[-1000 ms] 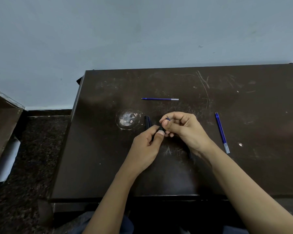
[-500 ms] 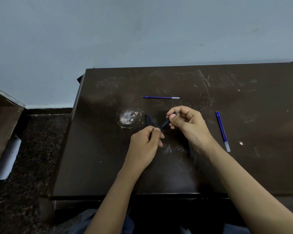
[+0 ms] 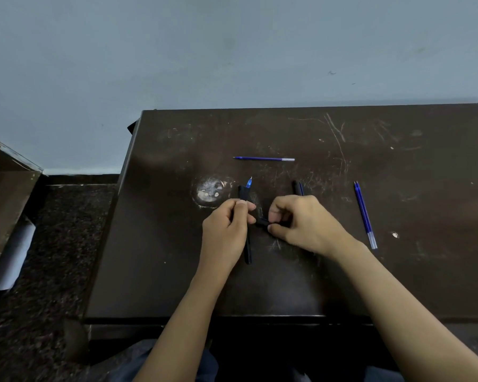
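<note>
My left hand [image 3: 228,230] grips a black pen barrel [image 3: 244,193] held upright over the dark table [image 3: 177,271]. A blue refill tip [image 3: 249,182] sticks out of the barrel's far end, and the barrel's near end shows below my palm. My right hand [image 3: 305,223] pinches a small black pen piece [image 3: 262,223] between thumb and fingers, just right of my left hand. Another black pen [image 3: 297,187] lies on the table behind my right hand, mostly hidden.
A blue refill [image 3: 264,159] lies crosswise farther back. Two blue refills [image 3: 364,213] lie side by side at the right. A pale scuffed patch [image 3: 210,190] marks the table left of the barrel. A brown box [image 3: 3,194] stands at the left, over dark floor.
My hands moved apart. The left hand tilted the barrel up so the blue tip now shows at its far end. The right hand dropped lower with the small black piece.
</note>
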Demonstrator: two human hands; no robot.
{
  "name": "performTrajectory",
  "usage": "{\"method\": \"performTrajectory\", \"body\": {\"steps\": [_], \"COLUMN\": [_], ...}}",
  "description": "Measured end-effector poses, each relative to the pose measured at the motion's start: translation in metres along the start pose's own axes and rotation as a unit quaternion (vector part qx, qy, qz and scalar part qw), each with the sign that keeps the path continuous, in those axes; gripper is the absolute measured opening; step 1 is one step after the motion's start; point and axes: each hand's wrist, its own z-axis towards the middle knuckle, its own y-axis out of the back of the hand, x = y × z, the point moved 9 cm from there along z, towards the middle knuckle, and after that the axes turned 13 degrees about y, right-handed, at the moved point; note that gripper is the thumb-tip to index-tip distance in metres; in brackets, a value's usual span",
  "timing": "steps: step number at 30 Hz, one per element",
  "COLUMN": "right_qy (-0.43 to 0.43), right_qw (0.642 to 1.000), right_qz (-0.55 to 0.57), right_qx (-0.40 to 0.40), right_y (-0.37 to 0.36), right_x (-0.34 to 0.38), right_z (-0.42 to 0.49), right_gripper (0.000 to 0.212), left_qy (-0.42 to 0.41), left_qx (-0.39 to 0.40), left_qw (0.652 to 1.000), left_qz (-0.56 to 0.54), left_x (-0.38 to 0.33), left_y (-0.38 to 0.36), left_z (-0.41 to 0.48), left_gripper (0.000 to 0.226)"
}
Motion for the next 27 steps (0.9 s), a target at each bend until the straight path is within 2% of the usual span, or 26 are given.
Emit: {"method": "performTrajectory", "body": {"steps": [2, 4, 6, 9, 16, 20, 24, 27], "right_qy": [0.011, 0.009, -0.027, -0.092, -0.181, -0.203, -0.193, -0.178], "right_qw": [0.999, 1.0, 0.992, 0.939, 0.846, 0.822, 0.769, 0.766], "right_qz": [-0.042, -0.021, 0.084, 0.275, 0.444, 0.47, 0.555, 0.57], "right_qx": [0.026, -0.001, -0.091, -0.186, -0.235, -0.249, -0.251, -0.237], "right_y": [-0.002, 0.004, 0.018, 0.021, -0.007, -0.014, -0.025, -0.022], "right_x": [0.002, 0.002, 0.0, -0.008, -0.013, -0.012, -0.001, 0.003], "right_z": [0.0, 0.0, 0.0, -0.003, -0.008, -0.008, -0.003, -0.001], "right_gripper": [0.013, 0.017, 0.017, 0.014, 0.022, 0.014, 0.017, 0.015], "left_qy": [-0.005, -0.021, -0.048, -0.08, -0.111, -0.125, -0.11, -0.085], "left_qx": [0.01, 0.02, 0.028, 0.031, 0.03, 0.022, 0.025, 0.044], "left_qw": [1.0, 1.0, 0.998, 0.994, 0.988, 0.985, 0.988, 0.991], "left_qz": [-0.003, 0.004, 0.03, 0.067, 0.103, 0.121, 0.11, 0.092], "left_x": [0.0, -0.003, -0.009, -0.014, -0.021, -0.022, -0.02, -0.018], "left_y": [-0.002, -0.004, -0.006, -0.009, -0.015, -0.012, -0.008, -0.01], "left_z": [0.0, -0.002, -0.006, -0.011, -0.017, -0.021, -0.021, -0.02], "left_gripper": [0.025, 0.024, 0.022, 0.022, 0.021, 0.02, 0.023, 0.029]}}
